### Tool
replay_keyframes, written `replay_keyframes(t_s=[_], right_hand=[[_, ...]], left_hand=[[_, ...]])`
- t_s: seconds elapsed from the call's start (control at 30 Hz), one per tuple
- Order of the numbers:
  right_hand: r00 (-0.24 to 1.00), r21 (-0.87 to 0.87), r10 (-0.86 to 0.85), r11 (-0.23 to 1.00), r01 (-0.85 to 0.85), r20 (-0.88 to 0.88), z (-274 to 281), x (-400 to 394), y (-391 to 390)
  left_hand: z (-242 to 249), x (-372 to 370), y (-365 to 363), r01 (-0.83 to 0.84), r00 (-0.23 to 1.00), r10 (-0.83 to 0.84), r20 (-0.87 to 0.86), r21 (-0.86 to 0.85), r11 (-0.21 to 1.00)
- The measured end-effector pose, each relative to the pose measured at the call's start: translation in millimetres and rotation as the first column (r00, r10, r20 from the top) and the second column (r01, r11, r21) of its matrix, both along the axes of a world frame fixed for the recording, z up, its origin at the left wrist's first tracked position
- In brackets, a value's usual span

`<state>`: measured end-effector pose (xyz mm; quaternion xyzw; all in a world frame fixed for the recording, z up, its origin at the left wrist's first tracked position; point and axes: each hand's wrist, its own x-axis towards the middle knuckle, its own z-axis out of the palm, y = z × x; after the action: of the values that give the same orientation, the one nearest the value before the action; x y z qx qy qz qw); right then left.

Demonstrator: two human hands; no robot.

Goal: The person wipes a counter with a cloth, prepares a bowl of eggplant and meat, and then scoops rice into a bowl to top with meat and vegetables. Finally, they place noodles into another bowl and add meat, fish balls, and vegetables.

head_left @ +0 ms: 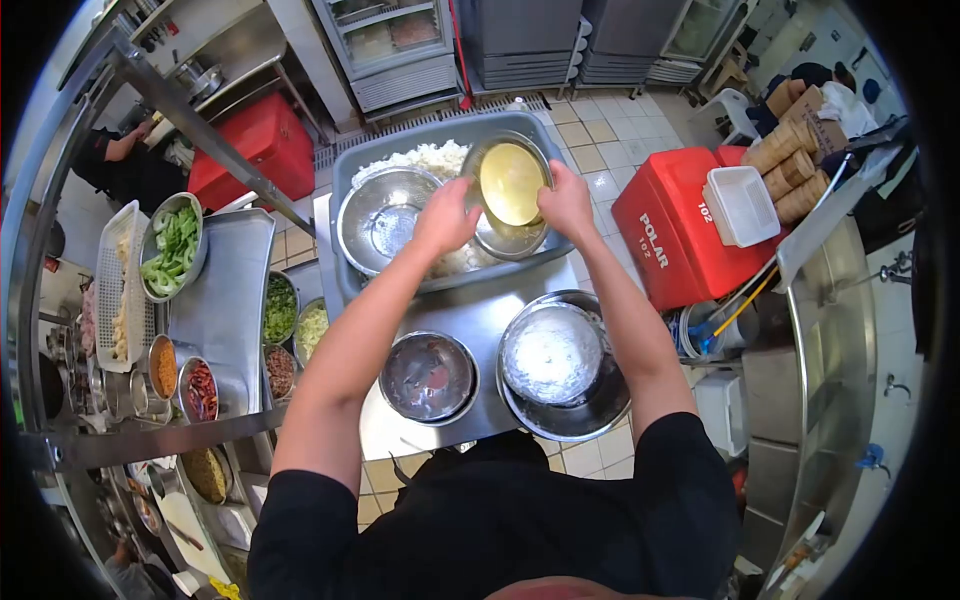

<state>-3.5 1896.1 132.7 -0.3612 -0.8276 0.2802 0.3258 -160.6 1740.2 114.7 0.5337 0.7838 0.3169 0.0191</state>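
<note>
My left hand (447, 215) and my right hand (567, 203) grip opposite sides of a metal bowl (488, 238), with yellow liquid (512, 183) pooled at its far side. The bowl is tilted above a large grey tub (545, 128). White, grainy food (440, 156), perhaps rice, lies in the tub. A perforated metal colander (370, 215) rests in the tub's left part, beside my left hand. Closer to my body on the steel table (455, 312) are a dark metal bowl (428, 376) and a wide metal basin (520, 415) with a whitish, shiny bowl (552, 352) inside it.
A red cooler box (640, 215) with a white plastic container (742, 205) on it stands at right. At left are bowls of chopped greens (178, 245) and red chillies (200, 390), and a steel tray (215, 330). Another person (105, 165) is at far left.
</note>
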Motion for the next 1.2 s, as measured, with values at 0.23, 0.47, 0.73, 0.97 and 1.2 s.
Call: replay_keyframes(t_s=[0.23,0.47,0.73,0.97,1.2], right_hand=[[0.988,-0.143,0.112,0.982,-0.126,-0.105,60.6,16.6,-22.1],[0.975,0.485,0.208,0.863,-0.144,-0.082,-8.4,-0.7,-8.2],[0.833,0.143,-0.127,0.96,0.24,-0.539,-40.8,15.3,47.5],[0.332,-0.789,-0.716,0.549,-0.274,-0.614,-88.3,37.4,71.4],[0.336,-0.692,-0.612,0.689,-0.217,-0.715,-95.7,40.9,56.7]], left_hand=[[-12.3,-13.2,72.0,-0.161,0.9,0.177,0.399,-0.073,0.984],[-28.7,-3.5,82.5,-0.219,0.974,0.224,0.012,-0.177,0.96],[-89.2,-18.9,92.4,-0.374,0.863,0.118,-0.491,-0.465,0.802],[-65.2,-18.6,104.1,-0.426,0.876,0.042,-0.48,-0.731,0.533],[-55.9,-20.7,121.2,0.088,0.985,-0.17,-0.045,-0.711,0.698]])
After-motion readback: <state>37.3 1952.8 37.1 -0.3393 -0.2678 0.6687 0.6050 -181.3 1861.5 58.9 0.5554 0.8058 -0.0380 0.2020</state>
